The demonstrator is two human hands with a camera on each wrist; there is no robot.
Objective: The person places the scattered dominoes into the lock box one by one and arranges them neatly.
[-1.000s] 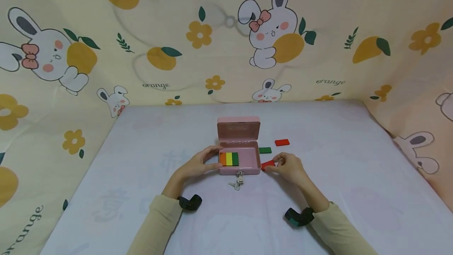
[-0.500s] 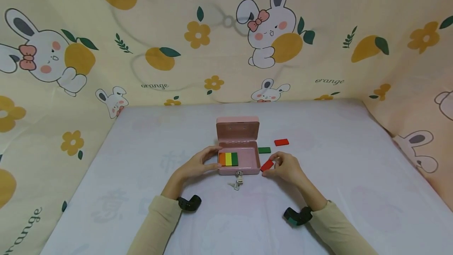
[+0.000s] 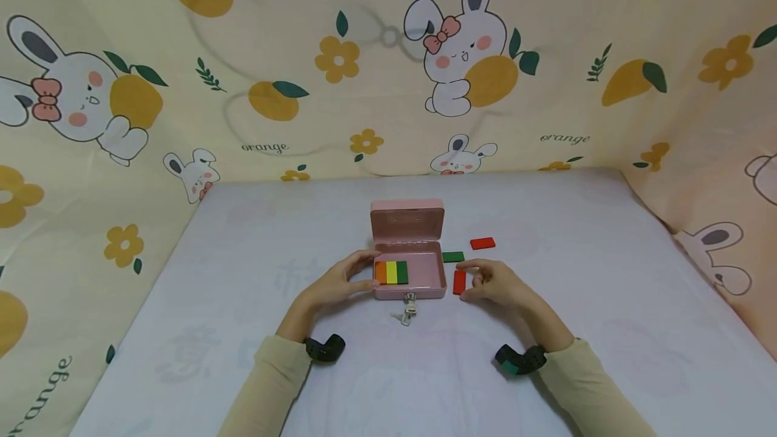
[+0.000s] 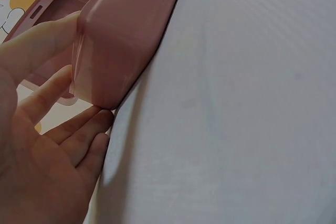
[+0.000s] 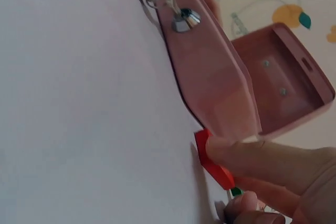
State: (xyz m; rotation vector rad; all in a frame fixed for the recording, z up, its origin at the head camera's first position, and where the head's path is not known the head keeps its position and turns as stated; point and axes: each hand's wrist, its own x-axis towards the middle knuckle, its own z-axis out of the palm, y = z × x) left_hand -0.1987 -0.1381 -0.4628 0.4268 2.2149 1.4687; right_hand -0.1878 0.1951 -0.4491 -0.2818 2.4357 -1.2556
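1. The left hand (image 3: 332,286), fingers loosely extended, touches the left side of the pink cash box (image 3: 427,274).
2. The right hand (image 3: 499,284) pinches a red block (image 3: 459,282) just right of the box.
3. Inside lie an orange block (image 3: 380,273), yellow block (image 3: 391,273) and green block (image 3: 403,273).

The red block (image 3: 459,282) has turned on the tabletop (image 3: 376,369): a second ago it lay mostly crosswise by the near right corner of the pink box (image 3: 427,273), half a second ago it slanted diagonally, and now its long side runs roughly parallel to the box's right wall. Its left edge, earlier right up by that corner, now shows a narrow gap from the box. The right hand (image 3: 500,283) has shifted its hold, from the block's right part to its two ends, index finger far, thumb near. Its wrist camera (image 3: 521,360) and sleeve (image 3: 597,390) have swung outward, away from the box.
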